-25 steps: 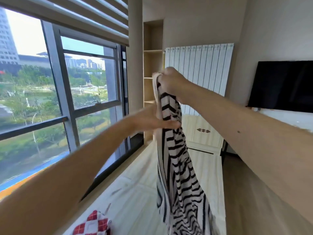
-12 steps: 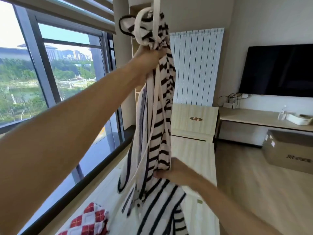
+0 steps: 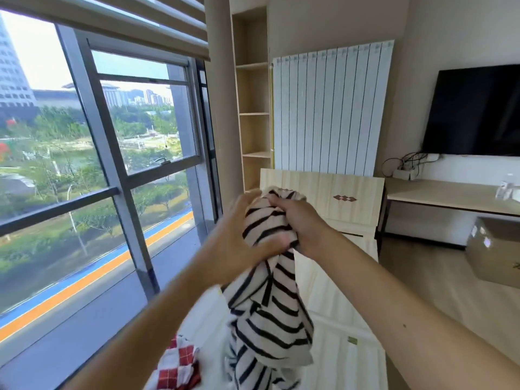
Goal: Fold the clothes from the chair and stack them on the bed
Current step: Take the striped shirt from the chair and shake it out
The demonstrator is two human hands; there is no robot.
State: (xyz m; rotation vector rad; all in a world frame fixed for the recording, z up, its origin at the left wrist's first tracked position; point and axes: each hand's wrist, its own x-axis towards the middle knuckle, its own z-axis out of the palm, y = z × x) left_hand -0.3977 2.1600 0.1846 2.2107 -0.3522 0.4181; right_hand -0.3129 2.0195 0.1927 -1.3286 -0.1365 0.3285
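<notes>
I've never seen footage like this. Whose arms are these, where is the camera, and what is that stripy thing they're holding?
There is no machine here. These are a person's two bare arms, filmed by a single wide-angle camera worn on the head, looking forward and down. The left hand, slightly blurred, and the right hand both grip the bunched top of a black-and-white striped garment, which hangs down over the bed. A red-and-white checked cloth lies on the bed at lower left. Around them are a large window, a white radiator and a dark television on the wall.
</notes>
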